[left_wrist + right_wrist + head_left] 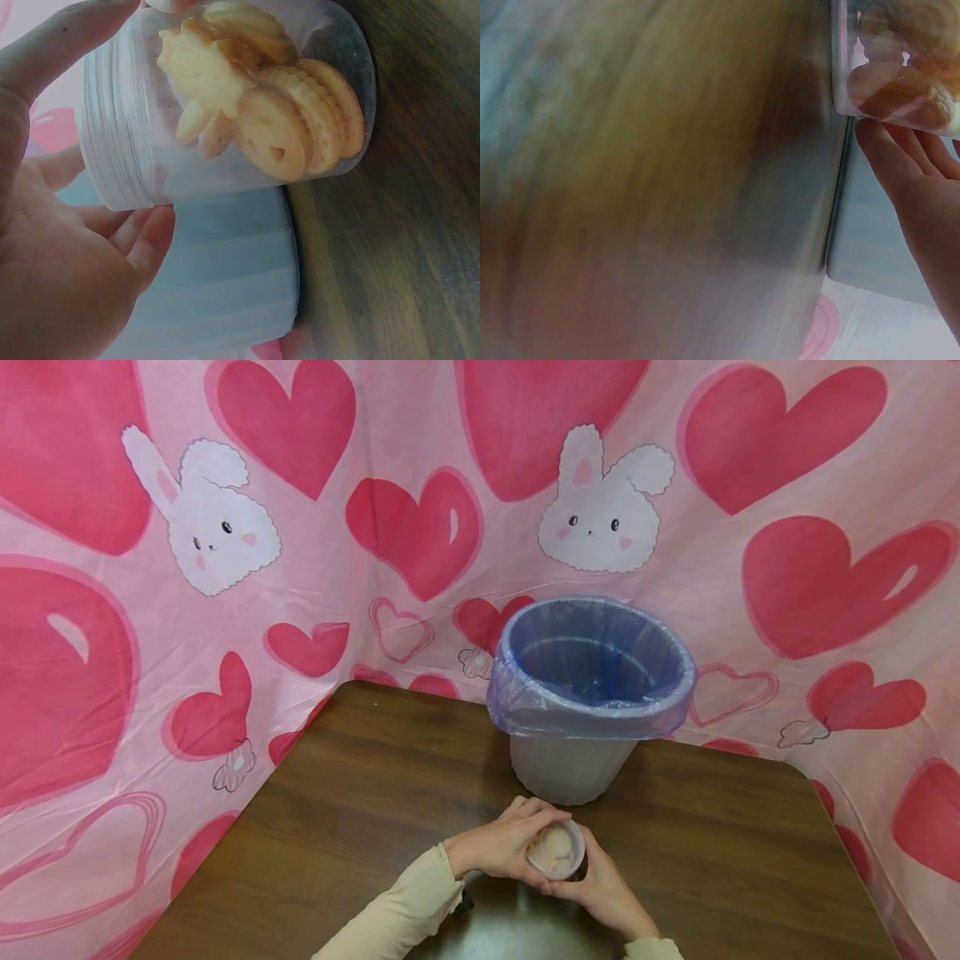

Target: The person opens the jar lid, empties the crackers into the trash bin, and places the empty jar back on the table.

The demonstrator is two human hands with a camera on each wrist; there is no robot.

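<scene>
A clear plastic jar of cookies (556, 850) stands upright near the front of the table, between both hands. Through its wall in the left wrist view, several pale cookies (274, 135) lie heaped near the bottom. My left hand (504, 845) grips the jar around its ridged top end, thumb on one side and fingers on the other. From the right, my right hand (603, 889) holds the jar's side, thumb toward me. In the right wrist view the right hand's fingers (900, 161) are against the jar wall, partly cut off by the frame edge.
Just behind the jar stands a light grey waste bin (570, 768) lined with a blue plastic bag (592, 718). The dark wooden table (360, 793) has rounded far corners. A pink cloth with hearts and rabbits (420, 535) hangs around its back and sides.
</scene>
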